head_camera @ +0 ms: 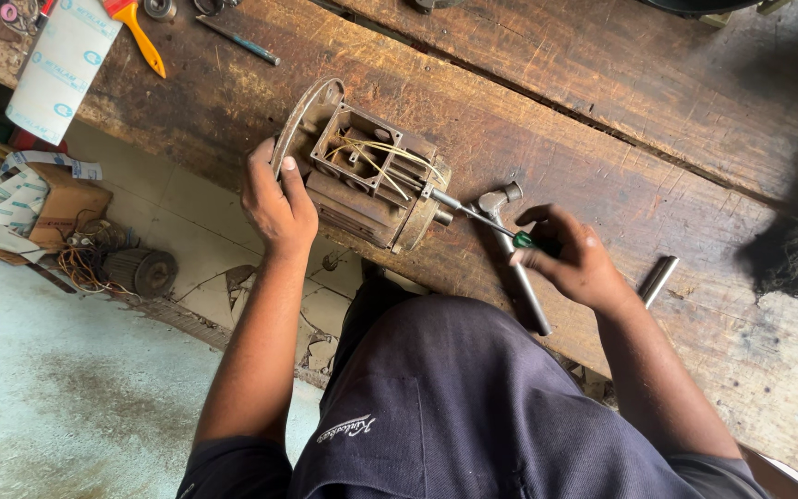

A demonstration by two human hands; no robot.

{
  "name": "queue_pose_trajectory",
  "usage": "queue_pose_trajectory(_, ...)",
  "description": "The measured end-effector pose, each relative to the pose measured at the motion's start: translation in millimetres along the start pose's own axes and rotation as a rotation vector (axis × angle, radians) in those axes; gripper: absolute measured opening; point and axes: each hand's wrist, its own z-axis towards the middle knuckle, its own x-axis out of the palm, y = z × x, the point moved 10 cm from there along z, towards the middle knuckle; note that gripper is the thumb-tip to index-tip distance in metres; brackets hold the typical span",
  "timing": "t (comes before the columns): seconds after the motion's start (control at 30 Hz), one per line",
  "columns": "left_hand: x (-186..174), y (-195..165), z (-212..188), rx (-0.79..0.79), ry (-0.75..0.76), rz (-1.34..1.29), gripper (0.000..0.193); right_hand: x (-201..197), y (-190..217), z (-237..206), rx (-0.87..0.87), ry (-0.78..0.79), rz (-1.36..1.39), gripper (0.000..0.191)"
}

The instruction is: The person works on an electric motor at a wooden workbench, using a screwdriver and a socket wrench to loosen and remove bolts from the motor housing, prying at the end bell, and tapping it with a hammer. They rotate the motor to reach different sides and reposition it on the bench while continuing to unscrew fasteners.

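From the head camera, the motor [362, 180] lies on its side at the near edge of the wooden desk [602, 111], its long axis running from left to right. The left hand [274, 199] clamps its grip on the motor's left end plate. The right hand [570, 259], nearer the shaft end, grasps a green-handled screwdriver [487, 222] whose tip points left into the motor's right end. A metal rod [659, 280] lies just beside the right hand.
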Motion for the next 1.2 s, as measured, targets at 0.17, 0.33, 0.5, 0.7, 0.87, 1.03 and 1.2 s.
queue_pose_trajectory(0.17,0.4,1.6,-0.6,-0.011,0.002,-0.003,0.026,-3.4,3.9,2.1,-0.071,-0.037,-0.178,0.036)
queue_pose_trajectory(0.33,-0.6,2.7,-0.7,-0.018,-0.004,-0.01,0.026,-2.0,5.1,6.0,-0.164,-0.009,-0.256,0.031)
queue_pose_trajectory(0.5,0.9,5.8,-3.5,-0.015,-0.002,-0.027,0.026,7.7,-31.3,12.3,0.121,0.073,0.192,0.039)
queue_pose_trajectory(0.7,4.5,13.8,5.2,-0.091,0.091,-0.003,0.035,18.2,-32.5,17.9,0.189,0.239,0.365,0.029)
queue_pose_trajectory(0.87,14.2,-1.3,55.3,-0.097,0.325,0.038,0.05,-6.1,-20.3,14.2,0.019,0.125,-0.004,0.029)
queue_pose_trajectory(1.03,89.5,13.1,88.2,-0.439,0.912,0.44,0.06,-35.0,-36.2,5.3,0.068,0.01,0.13,0.025)
queue_pose_trajectory(1.2,81.4,10.5,84.5,-0.458,0.815,0.434,0.05,-31.8,-67.9,-3.9,0.267,-0.102,0.277,0.023)
